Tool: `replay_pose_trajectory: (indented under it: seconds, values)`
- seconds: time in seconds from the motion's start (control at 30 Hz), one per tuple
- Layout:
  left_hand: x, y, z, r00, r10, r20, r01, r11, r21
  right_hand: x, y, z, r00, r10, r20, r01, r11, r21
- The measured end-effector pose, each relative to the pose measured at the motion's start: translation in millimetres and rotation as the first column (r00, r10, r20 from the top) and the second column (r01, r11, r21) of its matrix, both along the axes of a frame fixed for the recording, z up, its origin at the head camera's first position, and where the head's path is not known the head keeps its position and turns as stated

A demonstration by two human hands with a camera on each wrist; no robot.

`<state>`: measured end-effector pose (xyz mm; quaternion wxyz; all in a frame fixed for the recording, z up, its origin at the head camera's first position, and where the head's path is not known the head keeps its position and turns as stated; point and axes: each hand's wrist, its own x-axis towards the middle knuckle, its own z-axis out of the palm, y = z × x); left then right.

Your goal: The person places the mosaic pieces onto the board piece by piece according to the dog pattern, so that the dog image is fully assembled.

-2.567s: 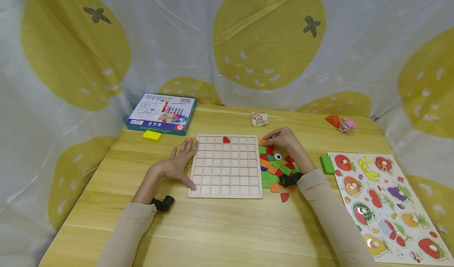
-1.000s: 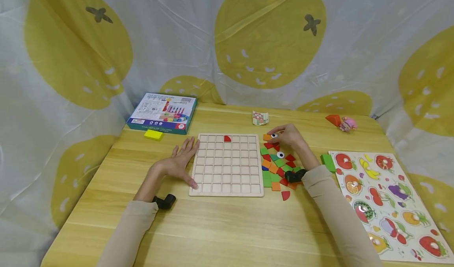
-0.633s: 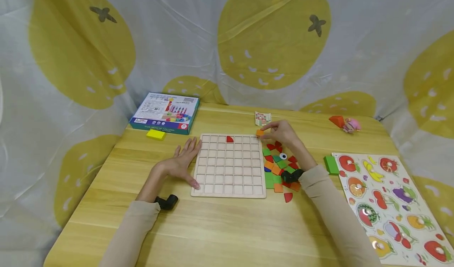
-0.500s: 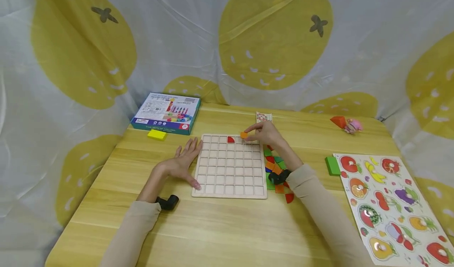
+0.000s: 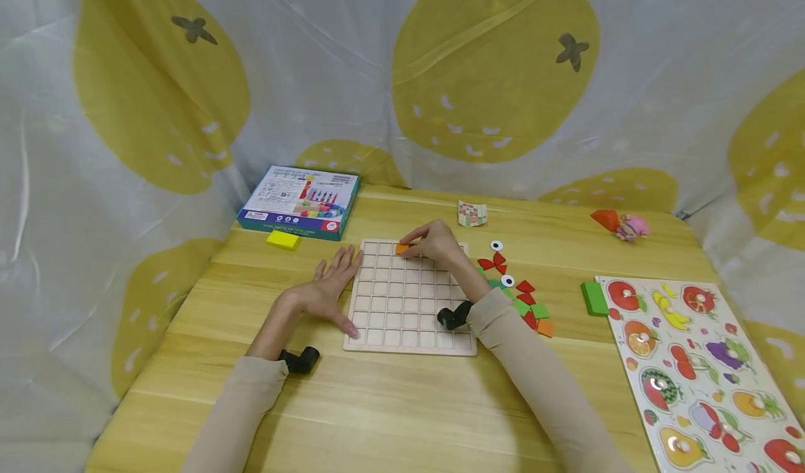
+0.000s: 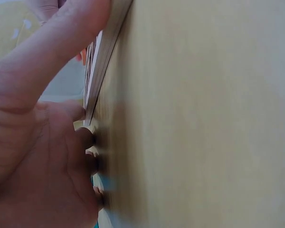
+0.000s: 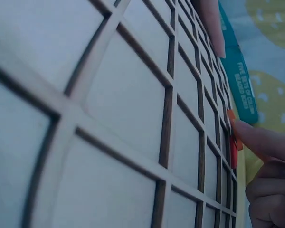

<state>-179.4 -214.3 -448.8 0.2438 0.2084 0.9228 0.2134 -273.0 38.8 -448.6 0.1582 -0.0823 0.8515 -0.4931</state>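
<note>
Evidently the right hand (image 5: pixel 434 241) is reaching across the grid board (image 5: pixel 402 305), its thumb and forefinger pinching an orange tile (image 5: pixel 401 249) over the far row; whether the tile is seated in a cell, I cannot tell. Left of that grip, the left hand (image 5: pixel 323 293) lies along the board's left edge, fingers straight and spread, thumb at the near corner.

To the grip's right, loose pieces (image 5: pixel 525 297) lie beside the board, partly covered by the right sleeve (image 5: pixel 534 361), while a black wrist device (image 5: pixel 454 315) blocks some cells. Beyond and right of the grip is a picture card (image 5: pixel 473 214); farther left, a box (image 5: pixel 302 200) with a yellow block (image 5: pixel 283 240) before it.

Only the right wrist view shows a red piece (image 7: pixel 233 152) close by the orange tile; the left wrist view shows the thumb overlapping the board's edge.
</note>
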Motion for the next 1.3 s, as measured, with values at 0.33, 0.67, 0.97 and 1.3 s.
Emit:
replay_pose_trajectory:
  seconds: [0.33,0.67,0.97,1.3]
  values:
    - [-1.7,0.0,2.1,1.0,-0.005,0.008,0.005,1.0,-0.011,-3.1,1.7,-2.0,1.0,-0.018,0.008,0.018,1.0,-0.009]
    - [-1.7,-0.7,0.7,1.0,0.004,0.024,-0.004,1.0,-0.006,-4.0,-7.4,-5.4,0.998,-0.018,0.056,0.019,1.0,-0.02]
    - [-3.0,3.8,2.1,1.0,-0.005,0.019,0.005,1.0,-0.004,1.1,31.2,9.6,0.996,0.066,0.057,-0.063,0.996,-0.06]
    - [-2.6,-0.7,1.2,1.0,-0.001,0.014,0.001,1.0,0.013,16.0,144.7,14.5,0.996,0.014,0.086,-0.026,0.99,0.136]
